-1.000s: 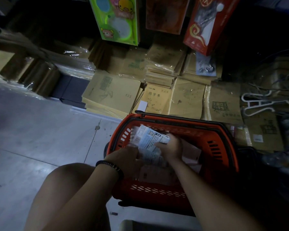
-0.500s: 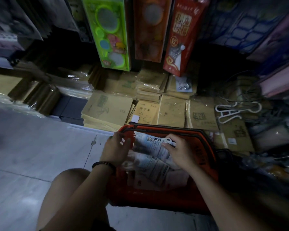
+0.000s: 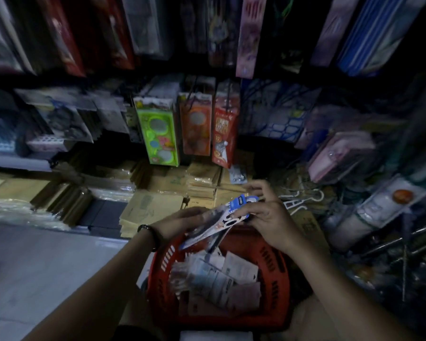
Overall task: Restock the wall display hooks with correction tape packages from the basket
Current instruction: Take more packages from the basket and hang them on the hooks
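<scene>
A red plastic basket (image 3: 162,286) stands on the floor below me, with several white correction tape packages (image 3: 219,274) lying loose in it. Both hands hold a small stack of packages (image 3: 221,217) above the basket's far rim. My left hand (image 3: 180,225) grips the stack's lower left end. My right hand (image 3: 268,212) pinches the blue-topped upper end, fingers curled over it. The wall display (image 3: 268,119) with hanging goods rises just behind; its hooks are too dark and blurred to make out.
Green (image 3: 158,134), orange (image 3: 196,124) and red (image 3: 225,129) boxed goods hang ahead. Stacks of brown exercise books (image 3: 150,210) lie on the floor against the display. A white clip hanger (image 3: 303,198) and metal rods (image 3: 403,244) lie right. Grey floor (image 3: 35,267) spreads left.
Both hands have lifted the stack of packages up out of the basket, toward the display. The view has tilted upward, showing more of the hanging goods.
</scene>
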`<action>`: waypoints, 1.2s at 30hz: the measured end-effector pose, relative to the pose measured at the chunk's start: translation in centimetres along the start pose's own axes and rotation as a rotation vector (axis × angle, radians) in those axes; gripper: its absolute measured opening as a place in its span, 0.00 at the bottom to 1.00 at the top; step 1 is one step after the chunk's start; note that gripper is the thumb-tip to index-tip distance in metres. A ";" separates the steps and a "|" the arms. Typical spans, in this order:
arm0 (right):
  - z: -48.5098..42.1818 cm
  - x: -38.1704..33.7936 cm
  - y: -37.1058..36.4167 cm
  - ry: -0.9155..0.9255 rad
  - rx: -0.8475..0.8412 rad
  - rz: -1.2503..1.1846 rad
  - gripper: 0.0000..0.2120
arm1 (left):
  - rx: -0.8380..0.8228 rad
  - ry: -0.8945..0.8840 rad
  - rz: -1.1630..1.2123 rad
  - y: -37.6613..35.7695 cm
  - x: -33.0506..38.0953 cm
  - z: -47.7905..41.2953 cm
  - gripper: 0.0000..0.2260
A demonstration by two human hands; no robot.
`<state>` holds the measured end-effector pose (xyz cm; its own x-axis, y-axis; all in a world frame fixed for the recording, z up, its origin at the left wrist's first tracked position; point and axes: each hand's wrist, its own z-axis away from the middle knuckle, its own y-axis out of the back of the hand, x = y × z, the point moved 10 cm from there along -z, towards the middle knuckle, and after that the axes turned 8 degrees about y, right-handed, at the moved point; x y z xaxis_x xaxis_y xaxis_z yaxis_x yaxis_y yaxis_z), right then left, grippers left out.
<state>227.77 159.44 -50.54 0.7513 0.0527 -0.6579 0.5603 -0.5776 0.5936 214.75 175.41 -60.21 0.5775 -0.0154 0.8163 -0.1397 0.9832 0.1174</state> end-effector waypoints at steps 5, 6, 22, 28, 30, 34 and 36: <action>-2.7 -5.2 4.8 0.176 0.122 -0.044 0.21 | -0.116 -0.139 0.192 -1.3 5.3 2.0 0.24; -3.0 -5.9 5.7 0.196 0.150 -0.024 0.22 | -0.140 -0.153 0.207 -1.7 5.9 2.5 0.27; -8.3 -14.4 13.5 0.415 0.269 0.244 0.18 | -0.228 -0.299 0.381 -2.4 14.9 9.6 0.30; -12.0 -16.7 16.9 0.379 0.293 0.295 0.24 | -0.073 -0.444 0.525 -0.8 20.9 11.1 0.26; -12.2 -17.7 19.1 0.322 0.380 0.349 0.26 | 0.022 -0.514 0.563 0.1 23.4 11.5 0.21; -12.2 -22.3 19.6 0.364 0.345 0.477 0.28 | 0.254 -0.624 0.579 1.7 28.9 12.6 0.24; -13.0 -22.9 18.2 0.321 0.203 0.619 0.38 | 0.360 -0.672 0.568 2.1 31.4 13.4 0.22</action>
<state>225.32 158.35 -18.68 0.9925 -0.1145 -0.0426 -0.0529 -0.7171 0.6950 221.88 174.58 -26.74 -0.2211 0.2358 0.9463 -0.5610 0.7630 -0.3212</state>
